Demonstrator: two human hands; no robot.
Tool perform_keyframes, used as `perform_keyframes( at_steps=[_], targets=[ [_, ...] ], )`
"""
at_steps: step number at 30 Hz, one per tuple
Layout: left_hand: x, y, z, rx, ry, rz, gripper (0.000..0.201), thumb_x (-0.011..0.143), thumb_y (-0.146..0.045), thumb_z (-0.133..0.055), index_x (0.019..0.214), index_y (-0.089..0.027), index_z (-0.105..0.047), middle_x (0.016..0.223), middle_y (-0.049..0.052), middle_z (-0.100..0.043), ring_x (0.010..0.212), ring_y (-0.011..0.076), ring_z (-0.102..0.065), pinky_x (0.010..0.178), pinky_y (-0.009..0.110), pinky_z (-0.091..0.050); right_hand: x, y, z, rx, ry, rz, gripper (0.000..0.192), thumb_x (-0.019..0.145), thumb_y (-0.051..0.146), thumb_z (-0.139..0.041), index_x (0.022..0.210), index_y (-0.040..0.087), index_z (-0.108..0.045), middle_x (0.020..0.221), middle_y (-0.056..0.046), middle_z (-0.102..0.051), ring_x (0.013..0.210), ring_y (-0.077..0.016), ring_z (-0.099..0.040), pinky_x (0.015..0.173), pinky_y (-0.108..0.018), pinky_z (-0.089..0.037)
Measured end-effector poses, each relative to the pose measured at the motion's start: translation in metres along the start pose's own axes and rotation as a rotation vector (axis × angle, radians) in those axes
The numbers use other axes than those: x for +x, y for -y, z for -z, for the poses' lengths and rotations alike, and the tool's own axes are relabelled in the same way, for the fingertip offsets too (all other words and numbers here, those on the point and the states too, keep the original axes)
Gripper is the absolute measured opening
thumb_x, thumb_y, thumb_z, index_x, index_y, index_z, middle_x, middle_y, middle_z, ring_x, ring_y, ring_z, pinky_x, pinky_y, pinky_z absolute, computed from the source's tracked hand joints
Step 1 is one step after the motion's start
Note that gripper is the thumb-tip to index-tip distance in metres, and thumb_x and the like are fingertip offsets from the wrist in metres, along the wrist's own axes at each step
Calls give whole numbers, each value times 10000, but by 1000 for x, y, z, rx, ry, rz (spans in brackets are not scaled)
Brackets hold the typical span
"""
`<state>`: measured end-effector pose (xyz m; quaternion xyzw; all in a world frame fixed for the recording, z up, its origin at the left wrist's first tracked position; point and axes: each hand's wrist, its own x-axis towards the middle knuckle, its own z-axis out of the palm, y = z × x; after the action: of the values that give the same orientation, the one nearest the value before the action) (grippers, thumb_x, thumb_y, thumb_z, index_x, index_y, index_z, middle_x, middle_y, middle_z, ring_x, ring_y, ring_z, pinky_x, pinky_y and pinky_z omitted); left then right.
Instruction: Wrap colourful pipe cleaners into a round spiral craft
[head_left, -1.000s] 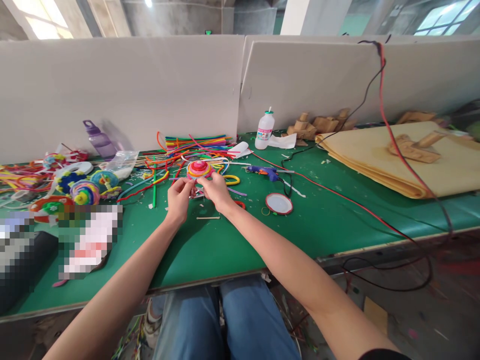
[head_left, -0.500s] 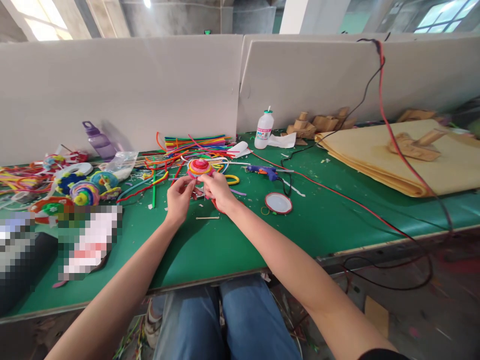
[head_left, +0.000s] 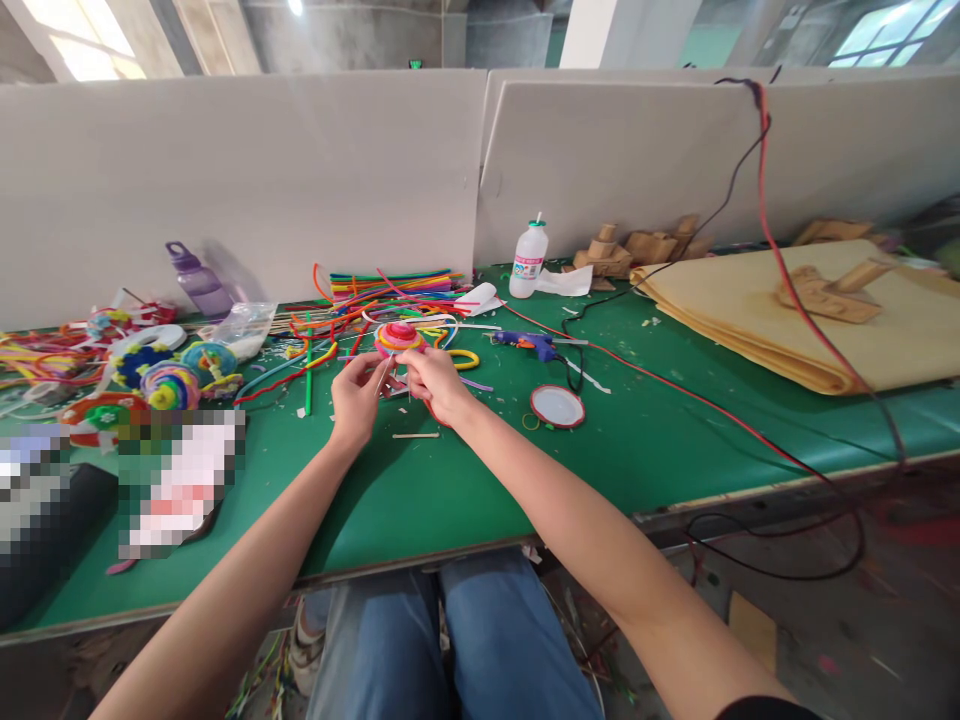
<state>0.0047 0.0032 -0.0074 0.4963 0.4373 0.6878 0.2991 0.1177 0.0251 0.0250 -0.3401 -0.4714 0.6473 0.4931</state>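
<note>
Both hands met over the green table, mid-depth, a bit left of centre. Left hand had thumb and forefinger pinched on a thin pale strand at the near edge of the coiled spiral piece. Right hand was closed on the same piece from the right, fingers curled under it; what exactly they clamped I couldn't tell. My read: two-sided grip to steady the coil while the strand was worked, with the piece held just above the table.

A short pale stick lay just near of the hands, not touched. Glue gun lay near, to the right, nozzle pointing right, probably parked within reach; its cord ran off to the right. Round lid sat right of the right wrist, apart from it. Pile of coloured pipe cleaners sat just beyond the coil, against the white partition. Glue bottle stood upright, farther right, by the partition.

Room: open green surface near the hands, down to the near table edge, and to the right as far as the red cable. Left was crowded: finished coiled pieces, purple bottle. Far right had a stack of tan sheets.
</note>
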Motion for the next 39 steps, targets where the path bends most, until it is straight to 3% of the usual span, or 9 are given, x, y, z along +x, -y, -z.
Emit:
perform_keyframes(
  at_steps=[13,21,31,34,39],
  targets=[
    [-1,1,-1,-12,82,48,235,759,-393,-676,766,-182,-573,530,-31,-556,462,102,-503,473,227,-373,0,-3,-1,22,-14,4,241,760,157,-638,668,194,-418,338,137,-306,290,-27,-228,334,-181,-149],
    [-5,2,-3,-23,107,28,224,757,-380,-678,749,-184,-572,573,-27,-573,499,99,-515,483,221,-378,3,-6,1,63,34,18,324,759,214,-683,629,200,-386,342,133,-296,294,-30,-245,337,-182,-174],
    [0,0,-2,-81,35,79,236,720,-377,-692,769,-177,-578,641,-24,-566,546,97,-524,479,208,-391,1,-4,1,93,121,-29,359,818,269,-652,590,187,-387,390,109,-308,322,-24,-252,339,-172,-170],
    [2,-1,-1,-138,7,121,225,711,-361,-693,752,-181,-564,627,-32,-550,565,98,-531,490,200,-391,4,-5,2,158,129,-111,386,873,379,-591,598,188,-399,391,89,-342,323,-36,-276,332,-172,-171],
    [4,-2,0,-191,-63,231,200,686,-330,-678,710,-187,-540,628,-35,-544,573,101,-543,482,197,-385,8,-5,8,364,157,-414,384,993,396,-343,757,154,-525,386,84,-359,305,-45,-258,323,-163,-176]
  ],
)
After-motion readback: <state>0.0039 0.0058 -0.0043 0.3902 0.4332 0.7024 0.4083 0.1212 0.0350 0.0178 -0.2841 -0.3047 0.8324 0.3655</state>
